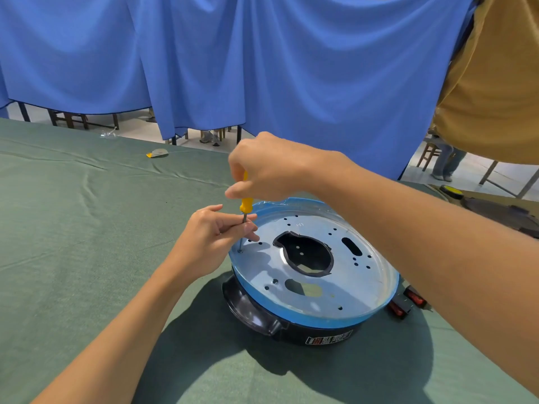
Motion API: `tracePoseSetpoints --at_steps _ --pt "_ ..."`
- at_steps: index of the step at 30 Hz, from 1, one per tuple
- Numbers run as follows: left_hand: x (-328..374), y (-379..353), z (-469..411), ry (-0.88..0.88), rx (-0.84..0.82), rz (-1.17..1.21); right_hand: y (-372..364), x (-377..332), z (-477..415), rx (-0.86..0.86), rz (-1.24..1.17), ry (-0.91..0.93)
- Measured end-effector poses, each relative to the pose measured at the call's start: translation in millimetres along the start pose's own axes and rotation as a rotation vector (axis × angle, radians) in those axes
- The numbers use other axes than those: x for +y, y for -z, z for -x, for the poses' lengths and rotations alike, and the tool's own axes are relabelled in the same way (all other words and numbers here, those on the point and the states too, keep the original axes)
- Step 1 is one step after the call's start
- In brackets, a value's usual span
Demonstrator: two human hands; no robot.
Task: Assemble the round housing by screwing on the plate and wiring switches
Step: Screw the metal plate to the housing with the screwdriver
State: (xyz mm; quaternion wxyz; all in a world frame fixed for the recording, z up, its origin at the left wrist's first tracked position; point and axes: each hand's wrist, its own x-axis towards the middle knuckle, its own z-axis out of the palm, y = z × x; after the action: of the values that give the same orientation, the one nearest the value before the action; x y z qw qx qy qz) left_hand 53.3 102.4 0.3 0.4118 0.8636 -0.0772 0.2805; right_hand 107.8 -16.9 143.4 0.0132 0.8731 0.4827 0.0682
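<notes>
Right hand (271, 167) gripped yellow screwdriver (244, 204) upright, left hand (215, 237) pinched its shaft, tip at screw (240, 251) on metal plate (335, 275), round housing (291, 325) on green bench (87, 228)

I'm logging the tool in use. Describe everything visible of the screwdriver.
The screwdriver has a yellow, plastic-looking handle and a thin grey metal shaft. It stands nearly upright, with its tip set at a hole near the left edge of the shiny metal plate. The right hand grips the handle from above and hides its top. The left hand pinches the shaft between its fingertips, just below the handle.
</notes>
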Motion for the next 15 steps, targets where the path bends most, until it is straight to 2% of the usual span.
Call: tracePoseSetpoints --at_steps 4,10,15 --pt "-2 4 1 0.016 -0.071 0.032 8 -2 -1 0.029 0.001 0.048" --pt "0 -7 3 0.034 0.111 0.031 -3 -5 1 0.099 0.034 -0.036" --pt "1 -1 1 0.048 -0.007 0.094 -2 -6 0 0.047 0.049 0.017"
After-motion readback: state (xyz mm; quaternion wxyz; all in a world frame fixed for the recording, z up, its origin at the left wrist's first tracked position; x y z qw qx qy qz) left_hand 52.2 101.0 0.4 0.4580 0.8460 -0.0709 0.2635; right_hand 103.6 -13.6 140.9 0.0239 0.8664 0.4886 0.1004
